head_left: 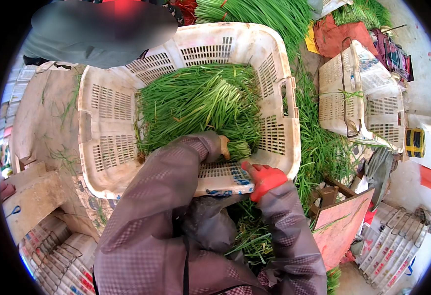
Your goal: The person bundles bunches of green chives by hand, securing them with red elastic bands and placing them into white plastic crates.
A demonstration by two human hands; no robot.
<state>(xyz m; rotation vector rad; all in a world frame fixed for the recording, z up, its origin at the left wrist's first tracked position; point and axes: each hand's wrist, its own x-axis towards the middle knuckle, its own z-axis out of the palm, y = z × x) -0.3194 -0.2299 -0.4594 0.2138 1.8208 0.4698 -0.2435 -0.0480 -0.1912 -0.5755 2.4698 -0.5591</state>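
Note:
In front of me is a large off-white slatted plastic crate (90, 169), worn and dirt-stained. A layer of garlic chives (191, 103), with long flat green leaves and paler stem ends, covers its bottom. My left hand (224, 146) reaches over the near wall into the crate, beside the cut ends of a small bunch of chives (238, 150). The sleeve hides most of that hand, so its fingers and any hold do not show. My right hand (267, 181), in an orange-red glove, is closed over the crate's near rim toward the right corner.
Loose chives (319, 142) lie heaped right of the crate. Bundled chives (255, 22) are piled behind it. Another white crate (336, 96) with a wire handle stands at the right. A wooden board (341, 231) leans near my right arm. A person (92, 37) is at the far left.

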